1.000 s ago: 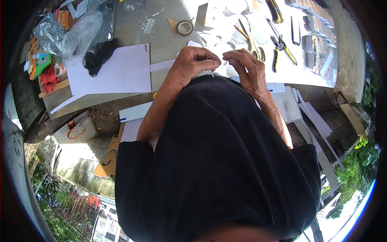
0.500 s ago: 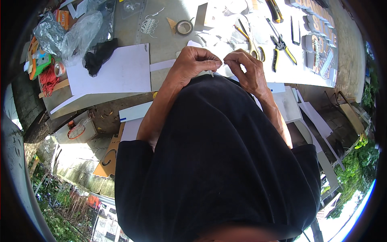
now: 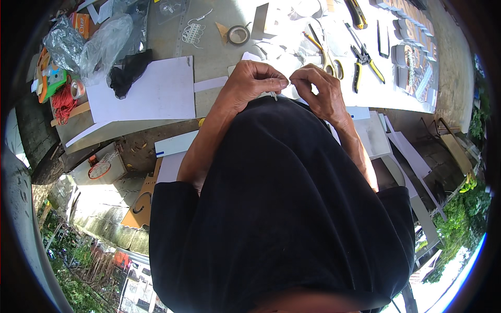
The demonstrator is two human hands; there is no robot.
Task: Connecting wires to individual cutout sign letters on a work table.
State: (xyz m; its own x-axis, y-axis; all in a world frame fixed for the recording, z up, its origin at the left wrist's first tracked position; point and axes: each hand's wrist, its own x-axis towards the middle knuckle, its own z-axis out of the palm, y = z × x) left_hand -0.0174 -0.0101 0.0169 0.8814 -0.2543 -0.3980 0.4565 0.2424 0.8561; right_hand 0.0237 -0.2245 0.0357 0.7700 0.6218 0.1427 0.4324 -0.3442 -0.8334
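Observation:
My left hand (image 3: 250,81) is closed in a pinch on a small, thin pale piece (image 3: 274,96) that dangles below its thumb, just above the black shirt (image 3: 282,188) I wear. Its exact shape is too small to make out. My right hand (image 3: 319,88) has its thumb and forefinger closed at the tips, almost touching the left fingertips; what lies between them is hidden or too tiny to name. Both hands are over the near edge of the worktable (image 3: 211,57). Yellow-handled scissors (image 3: 327,60) lie just beyond my right hand, and a roll of tape (image 3: 238,35) lies beyond my left.
A white sheet (image 3: 141,99), plastic bags (image 3: 102,47), black mesh (image 3: 125,75) and red cord (image 3: 63,104) crowd the left. Pliers (image 3: 365,60), a cutter (image 3: 356,13) and cut-out blocks (image 3: 409,52) lie at the right. Boards (image 3: 172,148) are stacked below the table edge.
My right hand's fingertips have shifted a little left, closing in on those of my left hand. The left hand stays almost in place.

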